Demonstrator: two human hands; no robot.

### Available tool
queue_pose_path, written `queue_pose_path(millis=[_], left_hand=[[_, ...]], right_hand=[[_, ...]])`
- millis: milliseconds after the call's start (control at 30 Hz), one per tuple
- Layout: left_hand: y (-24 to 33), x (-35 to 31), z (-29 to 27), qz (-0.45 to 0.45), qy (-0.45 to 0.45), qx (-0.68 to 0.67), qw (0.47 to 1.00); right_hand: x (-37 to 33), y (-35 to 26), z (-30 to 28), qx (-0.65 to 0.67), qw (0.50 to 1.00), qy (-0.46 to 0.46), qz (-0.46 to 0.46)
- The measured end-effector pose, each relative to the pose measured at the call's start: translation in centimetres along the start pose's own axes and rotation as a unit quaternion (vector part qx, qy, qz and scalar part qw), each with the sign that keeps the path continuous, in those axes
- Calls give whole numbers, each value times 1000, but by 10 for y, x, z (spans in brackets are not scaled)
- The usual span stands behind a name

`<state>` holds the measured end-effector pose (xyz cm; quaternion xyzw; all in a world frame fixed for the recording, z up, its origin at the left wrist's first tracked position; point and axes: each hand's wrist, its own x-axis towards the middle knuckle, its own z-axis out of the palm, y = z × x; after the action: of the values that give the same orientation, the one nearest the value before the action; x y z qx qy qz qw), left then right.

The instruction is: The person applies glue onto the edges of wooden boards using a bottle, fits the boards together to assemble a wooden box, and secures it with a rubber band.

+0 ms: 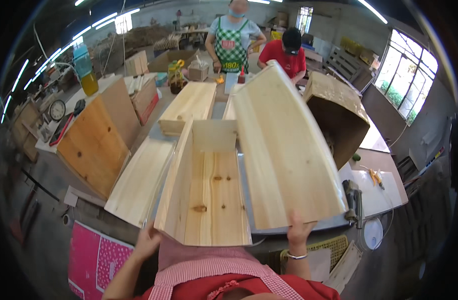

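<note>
A long open wooden box (175, 205) lies in front of me, with its knotty bottom and far end panel showing. At its near left corner my left hand (148, 240) is closed on the side wall; some of its fingers are hidden. My right hand (299, 232), with a bracelet on the wrist, grips the near edge of a wide pale wooden board (289, 155). That board is tilted up beside the box, covering part of its right side. Flat to the left of the box lies another pale board (139, 182).
A wooden box (190, 102) stands beyond, and an open cardboard carton (339, 95) at right. A nail gun (353, 200) lies near the right table edge by a yellow-handled tool (376, 177). Across the table are a person in a green apron (229, 45) and one in red (284, 57).
</note>
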<state>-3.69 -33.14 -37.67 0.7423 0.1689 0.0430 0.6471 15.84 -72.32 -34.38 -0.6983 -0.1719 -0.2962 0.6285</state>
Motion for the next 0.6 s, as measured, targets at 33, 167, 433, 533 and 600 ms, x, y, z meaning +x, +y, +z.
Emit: queue_pose_path(millis=[33,167,433,533,600], left_hand=[[-14,13,-19,-12,35,19,999],[23,89,-55,70,77,45,994],[125,252,-32,53,34,-27,998],[148,282,-15,35,7,0,999],[157,297,-4,16,-3,2,1000]], right_hand=[[-5,-3,-15,-60,998,-7,-24],[-42,-5,-47,63,986,55,144],[-72,-12,-47,-124,968,-53,210],[-69,-8,-32,-87,975,-78,188],[-72,1,-25,-67,981,-89,160]])
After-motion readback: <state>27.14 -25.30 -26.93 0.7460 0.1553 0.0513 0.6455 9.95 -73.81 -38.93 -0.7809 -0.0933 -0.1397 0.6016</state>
